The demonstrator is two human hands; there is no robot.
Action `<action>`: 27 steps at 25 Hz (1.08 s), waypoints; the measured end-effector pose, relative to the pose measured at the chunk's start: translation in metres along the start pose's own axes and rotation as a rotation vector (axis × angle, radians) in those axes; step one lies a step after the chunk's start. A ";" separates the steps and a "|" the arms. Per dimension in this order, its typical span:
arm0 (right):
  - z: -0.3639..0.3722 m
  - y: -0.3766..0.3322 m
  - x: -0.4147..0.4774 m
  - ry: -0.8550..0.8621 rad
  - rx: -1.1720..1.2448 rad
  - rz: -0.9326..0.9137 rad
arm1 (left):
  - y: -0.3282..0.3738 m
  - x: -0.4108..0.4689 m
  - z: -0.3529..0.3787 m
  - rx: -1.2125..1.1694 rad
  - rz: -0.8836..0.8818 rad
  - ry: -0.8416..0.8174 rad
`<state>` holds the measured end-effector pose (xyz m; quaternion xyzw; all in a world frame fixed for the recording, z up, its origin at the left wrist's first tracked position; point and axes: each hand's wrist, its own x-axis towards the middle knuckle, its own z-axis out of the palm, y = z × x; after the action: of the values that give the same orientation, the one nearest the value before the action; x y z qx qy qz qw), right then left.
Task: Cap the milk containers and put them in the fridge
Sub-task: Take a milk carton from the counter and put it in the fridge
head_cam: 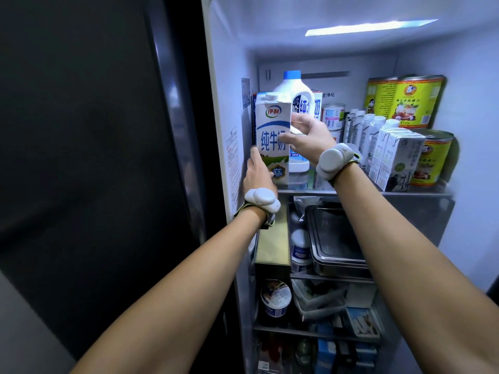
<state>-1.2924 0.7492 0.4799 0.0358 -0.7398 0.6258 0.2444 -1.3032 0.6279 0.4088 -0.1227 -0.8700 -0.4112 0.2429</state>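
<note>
A white and blue milk carton [271, 125] with a white screw cap stands upright at the front left of the fridge's top shelf [421, 194]. My left hand [260, 172] grips its lower left side. My right hand [307, 139] holds its right side with the thumb on the front face. Behind the carton stands a white milk jug [295, 90] with a blue cap on, partly hidden by the carton and my right hand.
Several small white cartons [388, 155] and yellow cans [405, 99] fill the right of the top shelf, with tins [333, 114] at the back. Below are a metal tray [334, 238], a yogurt tub [275, 298] and boxes. The dark closed door [94, 157] is on the left.
</note>
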 end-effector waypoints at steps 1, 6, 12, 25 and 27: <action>0.000 0.000 -0.004 0.009 -0.004 0.029 | 0.000 -0.003 -0.003 -0.023 -0.002 -0.005; -0.005 -0.007 -0.034 0.050 0.078 0.180 | 0.003 -0.034 -0.030 -0.102 0.051 -0.029; 0.011 -0.015 -0.102 0.092 0.116 0.276 | -0.007 -0.087 -0.083 -0.095 0.169 -0.082; 0.074 0.014 -0.301 0.035 0.143 0.488 | -0.088 -0.259 -0.189 -0.084 -0.044 -0.093; 0.083 0.015 -0.326 0.007 0.143 0.505 | -0.099 -0.280 -0.202 -0.063 -0.122 -0.091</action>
<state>-1.0376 0.5914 0.3260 -0.1351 -0.6783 0.7179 0.0798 -1.0406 0.4051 0.3073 -0.0959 -0.8725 -0.4465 0.1736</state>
